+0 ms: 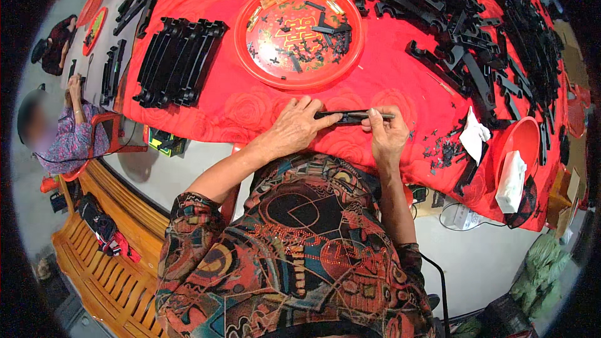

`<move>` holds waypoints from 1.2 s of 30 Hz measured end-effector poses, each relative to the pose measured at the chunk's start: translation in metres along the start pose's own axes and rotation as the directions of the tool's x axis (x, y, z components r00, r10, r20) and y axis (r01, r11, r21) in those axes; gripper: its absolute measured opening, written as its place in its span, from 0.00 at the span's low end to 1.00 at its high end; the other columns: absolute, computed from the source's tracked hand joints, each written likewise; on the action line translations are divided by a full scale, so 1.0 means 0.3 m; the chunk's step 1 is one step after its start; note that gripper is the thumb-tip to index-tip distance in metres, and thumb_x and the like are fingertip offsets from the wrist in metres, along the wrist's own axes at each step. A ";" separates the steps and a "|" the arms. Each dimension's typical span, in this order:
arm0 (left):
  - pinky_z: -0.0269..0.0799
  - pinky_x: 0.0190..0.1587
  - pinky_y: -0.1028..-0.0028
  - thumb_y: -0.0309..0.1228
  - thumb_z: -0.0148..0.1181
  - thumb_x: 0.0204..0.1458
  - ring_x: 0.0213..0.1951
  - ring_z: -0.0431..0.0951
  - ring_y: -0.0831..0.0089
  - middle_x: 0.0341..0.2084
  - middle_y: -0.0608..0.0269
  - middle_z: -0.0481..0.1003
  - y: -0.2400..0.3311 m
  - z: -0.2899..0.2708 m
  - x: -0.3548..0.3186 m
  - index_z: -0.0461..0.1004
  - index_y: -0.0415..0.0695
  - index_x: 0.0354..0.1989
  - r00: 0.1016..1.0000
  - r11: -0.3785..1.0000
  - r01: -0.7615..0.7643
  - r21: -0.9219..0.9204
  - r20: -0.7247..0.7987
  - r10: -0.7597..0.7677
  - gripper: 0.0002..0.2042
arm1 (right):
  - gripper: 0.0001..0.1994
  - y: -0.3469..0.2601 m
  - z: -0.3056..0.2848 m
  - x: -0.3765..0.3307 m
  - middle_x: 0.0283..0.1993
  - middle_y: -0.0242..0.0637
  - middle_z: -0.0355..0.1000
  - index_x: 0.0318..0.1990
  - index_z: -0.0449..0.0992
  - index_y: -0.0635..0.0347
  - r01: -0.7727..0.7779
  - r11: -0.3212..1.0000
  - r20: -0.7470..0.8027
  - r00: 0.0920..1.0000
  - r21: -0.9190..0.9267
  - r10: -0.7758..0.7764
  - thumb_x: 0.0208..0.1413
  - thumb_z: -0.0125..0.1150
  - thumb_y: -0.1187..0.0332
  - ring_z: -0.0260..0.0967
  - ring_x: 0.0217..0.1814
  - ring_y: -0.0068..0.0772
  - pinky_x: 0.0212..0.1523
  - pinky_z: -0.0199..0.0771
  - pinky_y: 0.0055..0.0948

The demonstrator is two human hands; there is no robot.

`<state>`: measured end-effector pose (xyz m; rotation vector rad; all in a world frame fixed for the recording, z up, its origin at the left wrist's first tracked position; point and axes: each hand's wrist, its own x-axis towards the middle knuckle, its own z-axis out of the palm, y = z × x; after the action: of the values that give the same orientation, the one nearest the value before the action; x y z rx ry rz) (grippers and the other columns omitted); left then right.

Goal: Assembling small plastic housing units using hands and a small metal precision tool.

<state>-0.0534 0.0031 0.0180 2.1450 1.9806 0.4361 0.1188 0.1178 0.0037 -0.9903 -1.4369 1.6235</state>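
Near the front edge of the red-covered table, my left hand [297, 126] presses its fingers onto a long black plastic part [353, 121]. My right hand [388, 136] is closed in a pinch around a slim grey metal tool [389, 116] that looks like tweezers. Its tip points left and lies along the part. Just beyond my hands stands a round red tray [250, 71] holding small black plastic pieces [310, 50] and several yellowish clear strips [270, 0].
Left of the tray lies a row of black plastic parts [178, 62]; a large heap [460, 44] covers the right side. Small black bits [446, 152], a white tissue [474, 136] and a red bowl [529, 131] sit front right. Another person [66, 131] sits at far left.
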 end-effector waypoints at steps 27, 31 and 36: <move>0.63 0.36 0.66 0.30 0.54 0.48 0.35 0.65 0.64 0.32 0.61 0.64 -0.016 0.013 0.004 0.74 0.53 0.48 0.999 0.998 -0.019 -0.062 -0.047 0.016 0.16 | 0.06 0.015 0.004 0.008 0.24 0.33 0.69 0.33 0.68 0.65 0.031 0.997 -0.025 0.999 -0.071 -0.033 0.56 0.57 0.72 0.70 0.23 0.20 0.24 0.75 0.21; 0.63 0.37 0.66 0.30 0.53 0.48 0.37 0.65 0.64 0.32 0.61 0.64 -0.019 0.000 0.015 0.74 0.53 0.48 0.999 0.996 -0.037 -0.079 -0.011 0.036 0.17 | 0.06 0.020 -0.002 0.008 0.25 0.33 0.69 0.33 0.69 0.65 0.019 0.997 -0.017 1.000 -0.076 -0.021 0.56 0.57 0.72 0.70 0.24 0.20 0.23 0.74 0.21; 0.64 0.37 0.65 0.29 0.54 0.46 0.37 0.65 0.64 0.31 0.60 0.64 -0.030 0.002 0.019 0.74 0.51 0.47 0.998 0.993 -0.062 -0.099 -0.006 0.062 0.17 | 0.03 0.012 0.004 -0.014 0.27 0.34 0.69 0.34 0.68 0.64 0.102 0.973 -0.012 0.994 -0.205 -0.107 0.56 0.55 0.75 0.70 0.26 0.21 0.29 0.73 0.20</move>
<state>-0.0614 0.0096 0.0148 2.1507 1.8567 0.5358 0.1194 0.1132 0.0005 -1.0251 -1.6361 1.4052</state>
